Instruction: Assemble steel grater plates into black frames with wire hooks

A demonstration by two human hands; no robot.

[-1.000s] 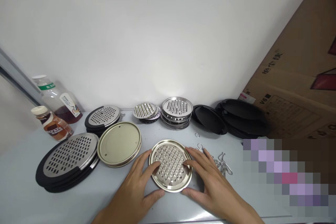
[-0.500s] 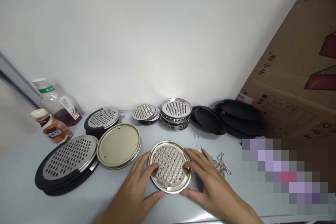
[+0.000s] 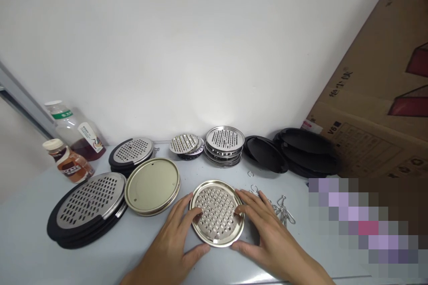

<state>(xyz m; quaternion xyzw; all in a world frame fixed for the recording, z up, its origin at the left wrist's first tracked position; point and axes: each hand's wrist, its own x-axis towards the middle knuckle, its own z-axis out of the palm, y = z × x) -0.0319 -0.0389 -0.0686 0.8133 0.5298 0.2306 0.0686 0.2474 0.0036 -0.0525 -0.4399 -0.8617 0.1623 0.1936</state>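
A round perforated grater plate (image 3: 216, 210) lies inside a shallow, gold-toned metal rim (image 3: 217, 244) on the table in front of me. My left hand (image 3: 174, 231) curves around the left side, its thumb at the near edge and a bent finger pressing on the plate's left edge. Opposite it, my right hand (image 3: 264, 227) grips the right side, with one finger on the plate and the thumb at the near rim. Left of my left hand sits a stack of plain gold discs (image 3: 152, 185). Thin wire clips (image 3: 283, 210) lie just beyond my right hand, partly hidden by its fingers.
Black-rimmed graters (image 3: 90, 205) are stacked at left, near a brown-labelled bottle (image 3: 68, 162) and a bottle of dark liquid (image 3: 80, 136). Along the wall stand loose grater plates (image 3: 183, 143), stacked metal discs (image 3: 225, 140) and black round parts (image 3: 267, 155). A cardboard box (image 3: 374, 111) borders the right.
The view has shifted very slightly. Both hands keep their places around the grater plate, with no clear movement of any object.
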